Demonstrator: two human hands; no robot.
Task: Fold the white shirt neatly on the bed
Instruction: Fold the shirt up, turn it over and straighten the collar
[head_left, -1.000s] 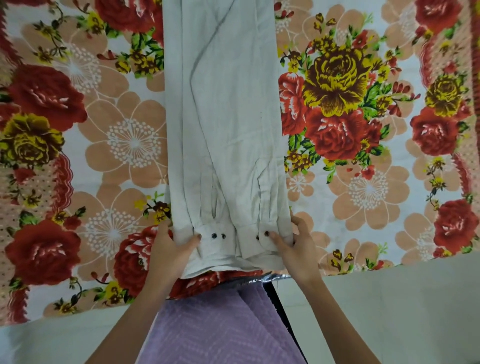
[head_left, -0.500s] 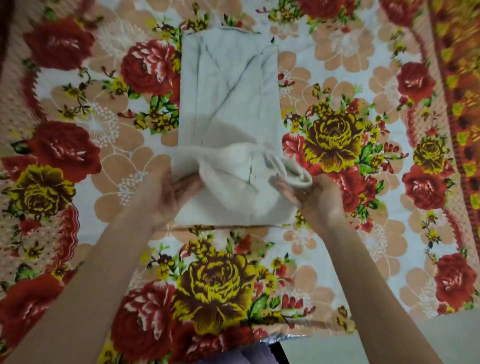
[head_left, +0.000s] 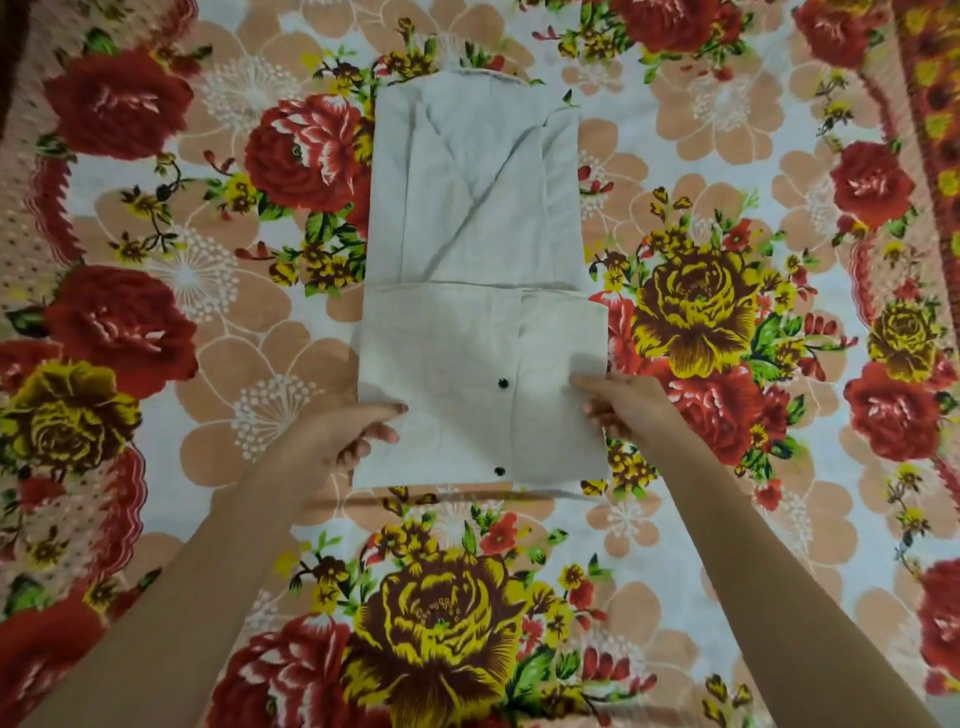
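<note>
Pinching the left edge of the white shirt, the left hand sits at centre-left of the frame. Its thumb lies on top of the cloth, pointing right, and its fingers curl beneath the edge. Its forearm runs down towards the lower left corner.

The shirt lies in the middle of the frame on the flowered bed, as a long narrow strip running from upper centre to just below the middle. Its upper half rests flat, with diagonal creases where the sides are turned inwards. Its lower half is a folded panel laid over the strip, a little wider than the part above, with its top edge a straight line across the centre. Two dark buttons show on this panel: an upper button between the hands and a lower button near the bottom edge, where a thin shadow falls on the bed.

At centre-right, the right hand grips the panel's right edge, with fingertips on top of the cloth pointing left and the other fingers curled at the edge. Whether the thumb is under the cloth cannot be told. Its forearm runs down to the lower right corner.
</note>
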